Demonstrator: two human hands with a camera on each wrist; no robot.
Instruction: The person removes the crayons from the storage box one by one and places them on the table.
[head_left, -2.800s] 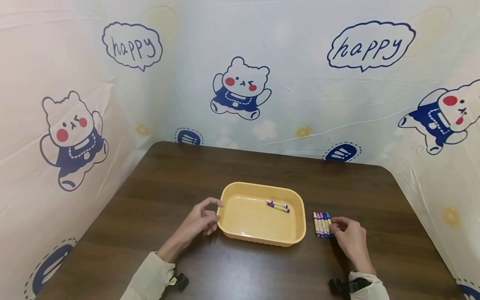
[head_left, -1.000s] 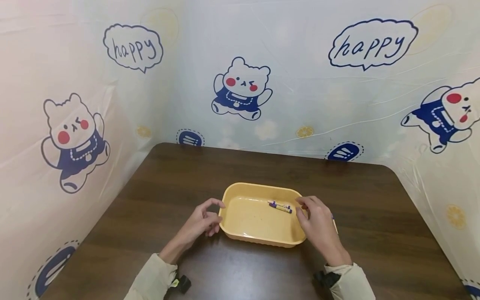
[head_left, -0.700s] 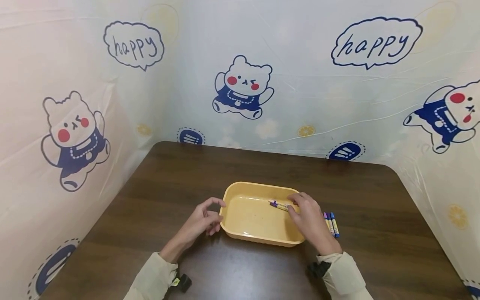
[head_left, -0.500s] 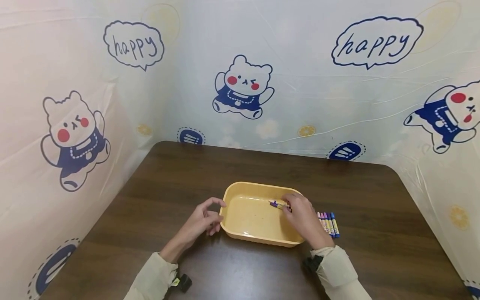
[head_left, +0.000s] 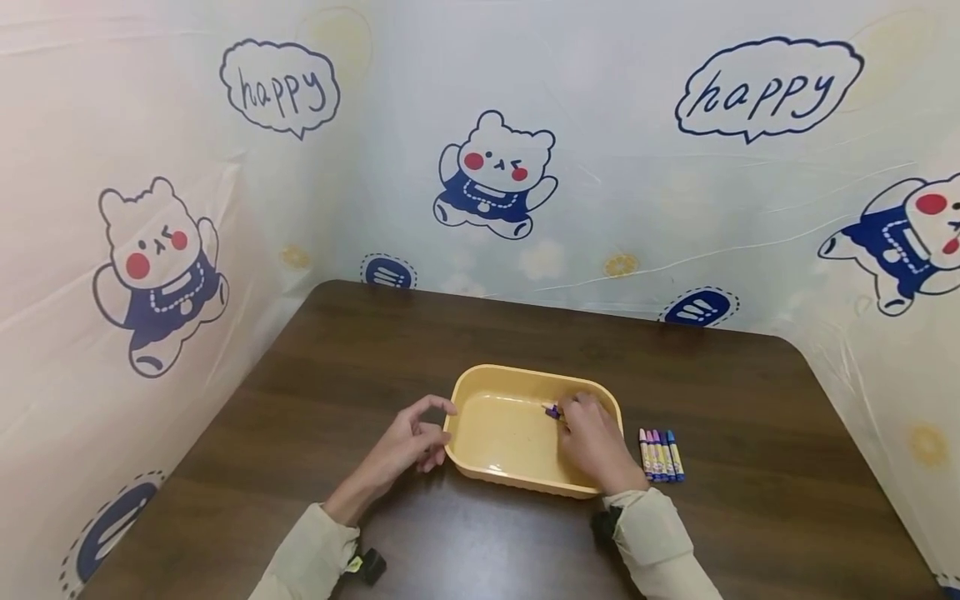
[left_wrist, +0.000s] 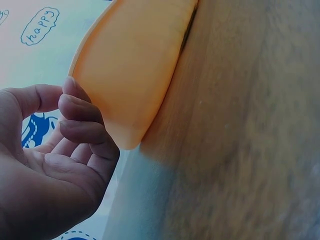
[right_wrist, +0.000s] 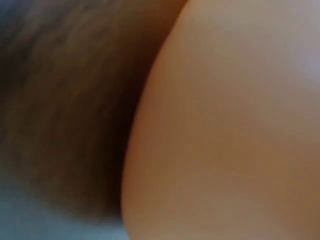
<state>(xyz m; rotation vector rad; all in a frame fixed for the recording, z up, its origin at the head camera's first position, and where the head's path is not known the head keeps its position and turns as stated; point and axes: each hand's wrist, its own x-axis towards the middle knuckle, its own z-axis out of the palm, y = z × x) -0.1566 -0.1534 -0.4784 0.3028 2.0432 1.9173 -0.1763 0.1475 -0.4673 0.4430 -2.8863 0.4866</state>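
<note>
A yellow plastic basin [head_left: 517, 479] sits on the dark wooden table. At its left rim is my left hand [head_left: 411, 437], its bent index finger and thumb holding the edge. In the left wrist view, the other fingers of this left hand [left_wrist: 65, 145] are curled beside the basin's wall [left_wrist: 130, 65]. My right hand [head_left: 596, 442] reaches into the right part of the basin, fingers curled down onto a purple crayon [head_left: 552, 412]. A pale-tipped crayon lies beside it, mostly hidden by the fingers. The right wrist view shows only the blurred basin wall [right_wrist: 215, 130].
Several crayons [head_left: 660, 457], pink, purple and blue, lie side by side in a row on the table right of the basin. A printed curtain [head_left: 600, 183] with cartoon bears encloses the table [head_left: 360, 350] at the back and sides.
My right hand has left the crayon row, crossed the basin's right rim and lowered onto the crayons inside. The row is uncovered again. My left hand has stayed at the left rim.
</note>
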